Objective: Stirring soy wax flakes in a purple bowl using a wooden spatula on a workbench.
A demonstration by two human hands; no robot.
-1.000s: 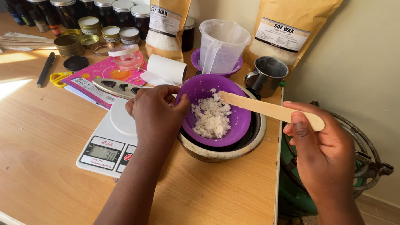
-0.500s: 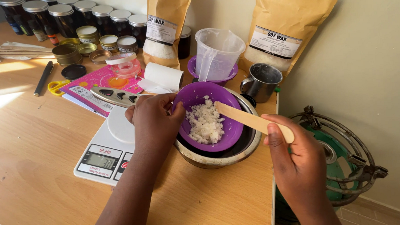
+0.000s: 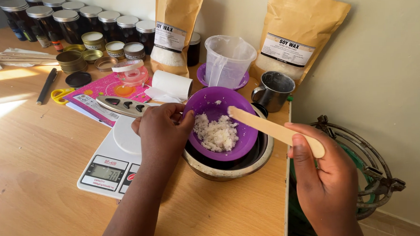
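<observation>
Gripping the purple bowl [image 3: 229, 139] by its left rim, left hand [image 3: 161, 131] closed, thumb hooked over the edge. Right hand [image 3: 321, 181] closed around a flat wooden stick [image 3: 271, 129], held beyond the table's right edge [image 3: 287, 143]; the stick's tip reaches over the bowl, above the white flakes [image 3: 216, 131]. Bowl sits inside a metal pot [image 3: 239, 166] touching that right edge. White kitchen scale [image 3: 114, 161] just beside the pot's left. Metal mug [image 3: 273, 90] and clear jug [image 3: 227, 59] close behind. 2 brown bags [image 3: 300, 33] against the back wall. Open tabletop [image 3: 39, 152] toward the front left corner.
</observation>
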